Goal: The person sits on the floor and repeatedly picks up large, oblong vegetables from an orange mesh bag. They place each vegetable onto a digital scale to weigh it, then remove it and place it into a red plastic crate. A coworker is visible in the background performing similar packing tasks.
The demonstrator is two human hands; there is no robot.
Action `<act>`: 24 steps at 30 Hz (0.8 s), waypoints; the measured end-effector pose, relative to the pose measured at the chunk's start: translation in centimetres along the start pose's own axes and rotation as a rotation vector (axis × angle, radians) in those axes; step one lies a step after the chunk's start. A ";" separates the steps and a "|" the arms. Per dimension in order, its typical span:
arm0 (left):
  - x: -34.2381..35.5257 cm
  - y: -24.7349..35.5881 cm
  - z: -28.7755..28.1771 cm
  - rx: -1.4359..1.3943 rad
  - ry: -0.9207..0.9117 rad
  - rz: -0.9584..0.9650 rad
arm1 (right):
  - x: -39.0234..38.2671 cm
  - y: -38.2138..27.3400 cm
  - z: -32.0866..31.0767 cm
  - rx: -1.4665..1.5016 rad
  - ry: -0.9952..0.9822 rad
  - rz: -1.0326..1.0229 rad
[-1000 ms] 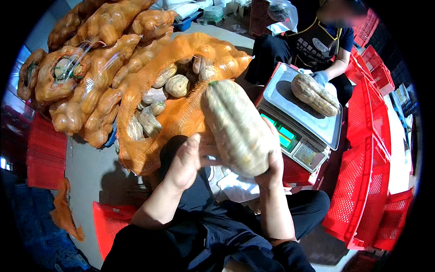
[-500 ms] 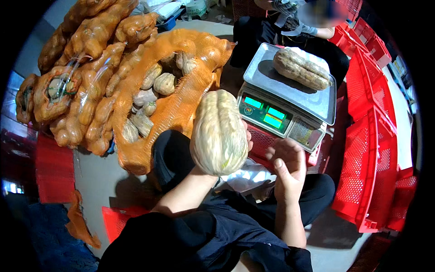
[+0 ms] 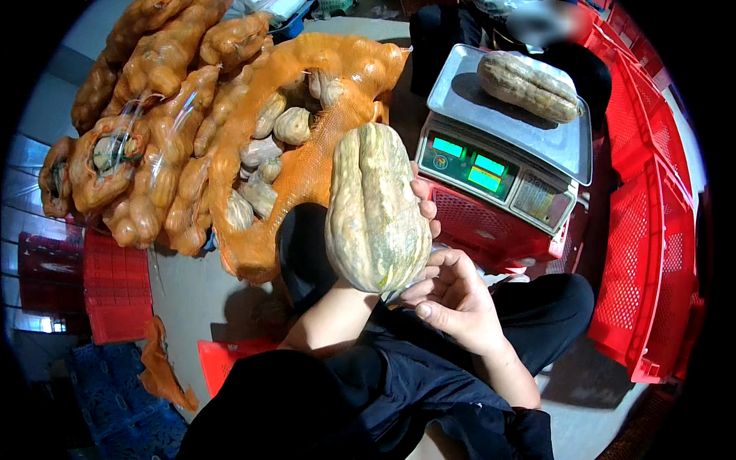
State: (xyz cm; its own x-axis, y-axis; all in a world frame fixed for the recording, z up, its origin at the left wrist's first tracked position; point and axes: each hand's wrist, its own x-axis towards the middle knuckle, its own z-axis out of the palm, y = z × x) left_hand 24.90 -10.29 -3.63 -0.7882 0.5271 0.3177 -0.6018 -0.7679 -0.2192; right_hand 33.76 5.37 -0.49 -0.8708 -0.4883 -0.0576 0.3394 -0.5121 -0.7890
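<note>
A large mottled tan and green pumpkin (image 3: 376, 211) rests upright in my left hand (image 3: 426, 201), whose fingers curl round its right side while the palm stays hidden behind it. Close to the lower right of that pumpkin is my right hand (image 3: 460, 303), palm up with loosely bent fingers and nothing in it. Whether its fingertips touch the pumpkin I cannot tell. Beyond it, a second long pumpkin (image 3: 529, 86) lies on the metal pan of a digital scale (image 3: 468, 169) with lit green displays.
An opened orange mesh sack (image 3: 337, 138) of pumpkins lies ahead to the left, beside several full sacks (image 3: 146, 169). Red crates (image 3: 636, 268) line the right side; another red crate (image 3: 491, 222) is under the scale. A person (image 3: 445, 46) sits beyond the scale. Blue pallets (image 3: 123, 391) lie lower left.
My right hand has moved left, in close to the held pumpkin, its fingers more bent. The whole view has shifted slightly. The other person's gloved hand has moved up, mostly out of view.
</note>
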 end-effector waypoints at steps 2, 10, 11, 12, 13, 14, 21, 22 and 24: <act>-0.1 -0.1 0.0 0.013 -0.008 0.009 | 0.1 0.0 0.3 0.005 0.014 -0.006; -0.7 0.3 -1.3 0.321 0.285 0.156 | 1.4 -1.1 0.5 -0.767 0.346 -0.494; -0.6 0.0 -1.4 0.344 0.287 0.187 | 1.7 -1.6 0.5 -0.870 0.346 -0.578; -0.7 -0.2 -1.5 0.330 0.301 0.215 | 1.8 -1.8 0.5 -0.900 0.335 -0.568; -0.7 -0.4 -1.5 0.320 0.315 0.245 | 2.0 -1.9 0.7 -0.926 0.321 -0.560; -0.9 -0.4 -1.5 0.274 0.340 0.271 | 2.2 -2.0 0.9 -0.953 0.308 -0.553; -1.4 -0.1 -1.9 0.457 0.293 0.297 | 3.6 -1.2 0.3 -0.489 0.354 -0.452; -1.4 -0.6 -1.4 0.442 0.228 0.297 | 3.7 -1.5 -0.3 -0.316 0.469 -0.258; -1.3 -0.7 -1.2 0.543 0.219 0.360 | 4.5 -0.6 -2.5 -0.082 0.525 -0.257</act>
State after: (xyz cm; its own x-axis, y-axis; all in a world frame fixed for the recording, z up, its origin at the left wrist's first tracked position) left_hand 26.24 -10.01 -4.98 -0.9694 0.2220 0.1052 -0.1926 -0.9526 0.2353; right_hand 28.74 5.29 -1.80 -0.9882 0.0699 -0.1365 0.0835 -0.5016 -0.8610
